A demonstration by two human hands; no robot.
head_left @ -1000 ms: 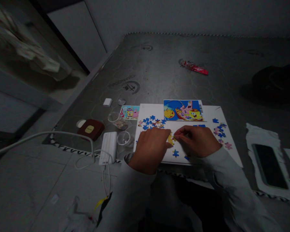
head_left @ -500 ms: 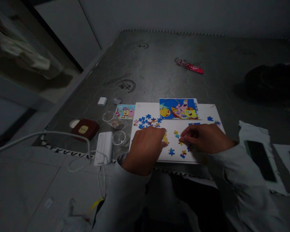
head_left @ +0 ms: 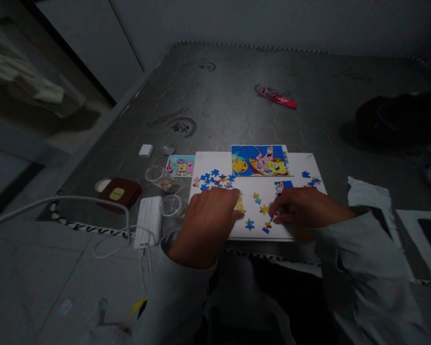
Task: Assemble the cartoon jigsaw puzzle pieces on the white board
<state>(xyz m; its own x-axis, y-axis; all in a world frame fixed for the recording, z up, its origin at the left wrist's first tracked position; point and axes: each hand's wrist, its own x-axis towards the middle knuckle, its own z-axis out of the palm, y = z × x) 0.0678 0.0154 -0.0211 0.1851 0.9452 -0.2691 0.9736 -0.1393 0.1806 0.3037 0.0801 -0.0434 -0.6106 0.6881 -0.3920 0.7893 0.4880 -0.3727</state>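
Note:
My left hand (head_left: 205,225) rests on a white puzzle board (head_left: 215,162), its fingers together and its fingertips next to a small group of yellow jigsaw pieces (head_left: 240,203). My right hand (head_left: 303,207) is curled over loose pieces (head_left: 267,226), seemingly pinching a small one at the fingertips. A printed cartoon picture card (head_left: 259,160) lies along the board's far edge. Blue and multicoloured pieces (head_left: 213,181) are heaped at the far left. A joined section (head_left: 283,187) lies beyond my right hand.
Left of the board are a white power bank (head_left: 148,223) with a white cable (head_left: 111,203), clear plastic cups (head_left: 170,205), and a brown case (head_left: 118,191). A red wrapper (head_left: 275,97) lies on the grey mattress (head_left: 219,110). White paper (head_left: 369,196) lies to the right.
My right hand has moved rightward along the board, away from my left hand, uncovering more pieces. The whole scene has shifted left and slightly up in view as my head turned.

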